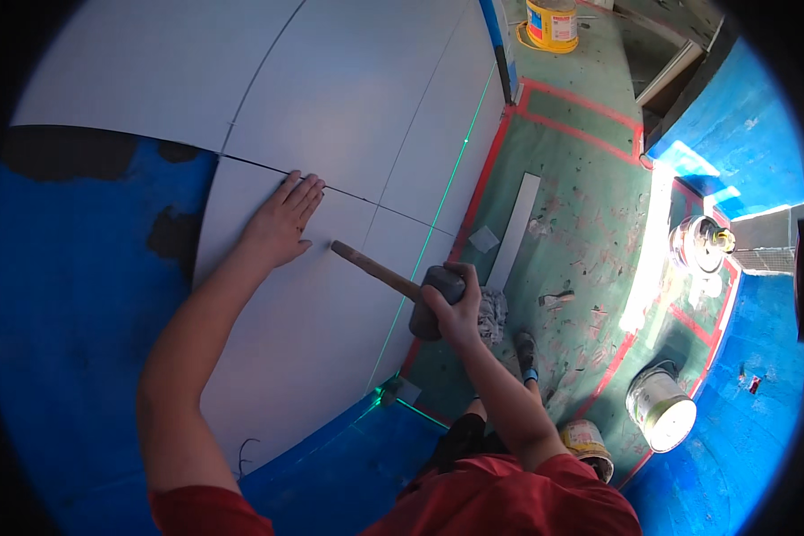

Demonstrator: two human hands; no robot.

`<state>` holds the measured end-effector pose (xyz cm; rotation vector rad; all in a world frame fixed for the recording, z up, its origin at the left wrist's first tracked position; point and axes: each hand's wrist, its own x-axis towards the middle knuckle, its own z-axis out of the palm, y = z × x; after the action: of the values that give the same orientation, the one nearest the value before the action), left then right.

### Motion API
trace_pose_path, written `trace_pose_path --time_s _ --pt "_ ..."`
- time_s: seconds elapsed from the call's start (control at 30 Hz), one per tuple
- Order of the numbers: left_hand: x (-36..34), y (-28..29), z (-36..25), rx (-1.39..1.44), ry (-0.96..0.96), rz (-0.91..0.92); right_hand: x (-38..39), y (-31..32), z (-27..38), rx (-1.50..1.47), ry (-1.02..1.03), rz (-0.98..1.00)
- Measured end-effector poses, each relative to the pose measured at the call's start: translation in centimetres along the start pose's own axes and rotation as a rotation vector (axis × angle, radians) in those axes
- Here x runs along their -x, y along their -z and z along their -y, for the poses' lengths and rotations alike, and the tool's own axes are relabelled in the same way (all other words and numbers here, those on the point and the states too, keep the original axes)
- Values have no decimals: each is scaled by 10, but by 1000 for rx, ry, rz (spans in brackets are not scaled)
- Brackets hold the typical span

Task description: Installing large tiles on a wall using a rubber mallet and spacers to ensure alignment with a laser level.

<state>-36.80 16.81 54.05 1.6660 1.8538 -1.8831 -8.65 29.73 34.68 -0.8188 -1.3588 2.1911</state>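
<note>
My left hand (284,219) lies with straight fingers on a large white wall tile (299,330), its fingertips at the dark seam with the tile above (330,98). My right hand (456,308) grips a mallet (433,317) by its dark head, and the wooden handle points up and left toward my left hand. A thin green laser line crosses the tiles on the right. Blue wall (80,295) with dark mortar patches shows left of the lower tile.
Green floor covering (572,214) with red tape runs along the right, holding a white strip (514,232), a rag (493,314), buckets (661,411) and a yellow bucket (549,25) at the top. A second blue wall (724,116) stands at the far right.
</note>
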Motion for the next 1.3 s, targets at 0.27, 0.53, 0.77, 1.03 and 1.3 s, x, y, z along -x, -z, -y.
trace_pose_path --time_s 0.27,0.53,0.77,1.03,1.3 --pt "85 33 72 32 175 -81 40 35 62 88 127 59" --pt "96 32 72 73 202 -137 33 -27 68 159 149 60" --pt "106 13 62 110 268 -221 41 -35 72 117 116 5" --pt "296 -88 -288 711 94 395 117 174 64 256 -267 -48" --pt "362 92 -511 2259 567 41 204 182 106 391 -429 237"
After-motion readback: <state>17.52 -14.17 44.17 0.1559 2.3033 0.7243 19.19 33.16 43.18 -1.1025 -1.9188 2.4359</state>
